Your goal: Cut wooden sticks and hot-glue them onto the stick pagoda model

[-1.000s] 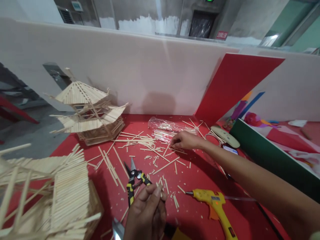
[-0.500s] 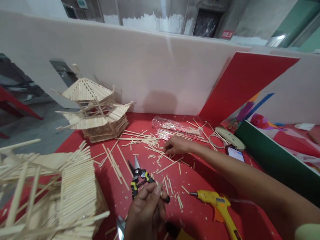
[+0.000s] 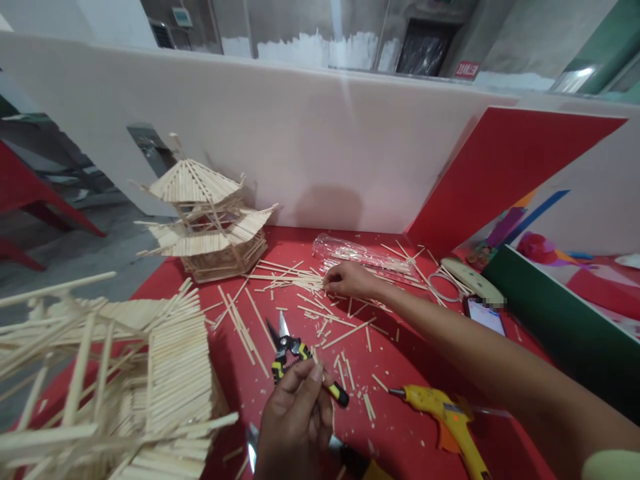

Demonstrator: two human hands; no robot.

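Observation:
My left hand (image 3: 300,410) is closed in a pinch, with the tip of a thin wooden stick (image 3: 314,355) showing above the thumb. Just behind it lie pruning shears (image 3: 286,348) with black and yellow handles, blades apart. Farther out, my right hand (image 3: 351,280) reaches into a heap of wooden sticks (image 3: 285,275), fingers curled down and together; what they hold, if anything, is hidden. A yellow glue gun (image 3: 440,410) lies below my right forearm. On the left are a pagoda model (image 3: 200,220) built of sticks and a larger stick structure (image 3: 175,373).
Behind the heap rests a clear plastic bag (image 3: 350,250) of sticks. A tape ring (image 3: 445,287), a phone (image 3: 484,315) and a green panel (image 3: 560,333) are at the right. A white partition (image 3: 280,133) and a leaning red board (image 3: 510,160) border the red table.
My right hand has moved left and slightly farther away across the sticks, toward the heap. My left hand keeps its pinch near the shears. The view has turned a little left.

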